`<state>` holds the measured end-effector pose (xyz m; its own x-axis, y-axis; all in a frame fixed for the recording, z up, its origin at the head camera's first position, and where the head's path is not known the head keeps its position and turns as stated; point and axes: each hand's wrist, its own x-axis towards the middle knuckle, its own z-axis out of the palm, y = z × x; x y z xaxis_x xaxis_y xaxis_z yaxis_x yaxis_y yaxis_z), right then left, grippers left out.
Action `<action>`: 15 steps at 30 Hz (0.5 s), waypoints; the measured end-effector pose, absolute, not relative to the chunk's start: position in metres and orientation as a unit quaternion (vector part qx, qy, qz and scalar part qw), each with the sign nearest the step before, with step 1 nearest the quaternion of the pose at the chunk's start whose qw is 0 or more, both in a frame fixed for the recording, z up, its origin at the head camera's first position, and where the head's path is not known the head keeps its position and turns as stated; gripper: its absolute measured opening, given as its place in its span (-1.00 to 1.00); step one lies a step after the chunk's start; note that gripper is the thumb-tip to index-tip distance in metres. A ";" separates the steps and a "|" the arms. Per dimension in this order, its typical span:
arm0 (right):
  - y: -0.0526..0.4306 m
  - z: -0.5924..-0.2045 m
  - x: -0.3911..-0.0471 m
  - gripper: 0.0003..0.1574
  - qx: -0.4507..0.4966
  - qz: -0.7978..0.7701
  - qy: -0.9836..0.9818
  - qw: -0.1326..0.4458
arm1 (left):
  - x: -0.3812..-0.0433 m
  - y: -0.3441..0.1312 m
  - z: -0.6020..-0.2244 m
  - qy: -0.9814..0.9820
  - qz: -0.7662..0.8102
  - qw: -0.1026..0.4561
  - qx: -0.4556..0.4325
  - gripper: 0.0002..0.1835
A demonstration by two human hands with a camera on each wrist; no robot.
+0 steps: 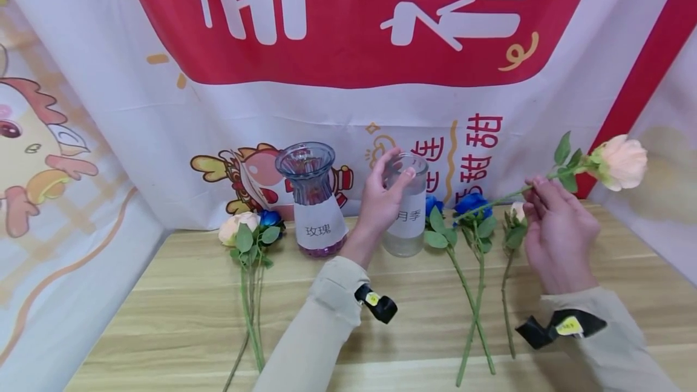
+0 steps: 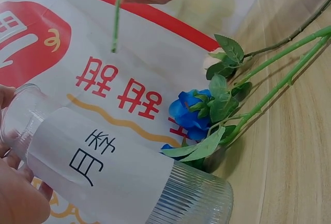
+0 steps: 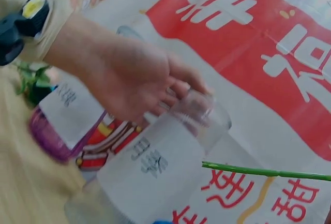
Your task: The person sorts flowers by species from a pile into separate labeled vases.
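Observation:
My left hand (image 1: 381,198) grips the clear glass vase (image 1: 404,245) near its rim, thumb on the near side. The vase stands on the table, with a white paper label (image 2: 103,162) around it bearing black characters. My right hand (image 1: 563,235), raised over the right of the table, pinches the green stem of a pale peach rose (image 1: 622,162). Its bloom points right, and the bare end of the stem (image 3: 269,173) points left toward the vase. In the left wrist view, that stem hangs above the lying flowers.
Left of the clear vase is a flared vase (image 1: 313,192), purple at its base and labelled. A pale rose (image 1: 239,227) and a blue rose (image 1: 270,219) lie farther left. Right of the vases lie blue roses (image 1: 472,203) and a small pale rose (image 1: 517,213). A printed cloth (image 1: 348,107) hangs behind.

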<state>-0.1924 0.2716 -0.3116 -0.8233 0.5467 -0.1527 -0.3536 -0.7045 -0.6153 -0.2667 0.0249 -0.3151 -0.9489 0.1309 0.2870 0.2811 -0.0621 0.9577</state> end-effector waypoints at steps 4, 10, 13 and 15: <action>0.264 -0.303 -0.194 -0.65 -0.168 0.911 -0.279 0.255 | -0.267 0.026 -0.316 -0.681 -0.714 0.053 -0.153 -0.37; 0.252 -0.290 -0.200 -0.60 -0.158 0.922 -0.242 0.257 | -0.268 0.025 -0.317 -0.681 -0.715 0.048 -0.151 -0.37; 0.249 -0.283 -0.203 -0.57 -0.147 0.925 -0.231 0.263 | -0.268 0.025 -0.317 -0.683 -0.713 0.046 -0.152 -0.37; 0.247 -0.278 -0.205 -0.56 -0.139 0.926 -0.227 0.269 | -0.268 0.026 -0.317 -0.683 -0.713 0.046 -0.153 -0.37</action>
<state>-0.2050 0.2472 -0.2776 -0.8172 0.5604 -0.1347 -0.4345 -0.7526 -0.4949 -0.2679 0.0256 -0.3166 -0.9493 0.1433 0.2798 0.2732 -0.0640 0.9598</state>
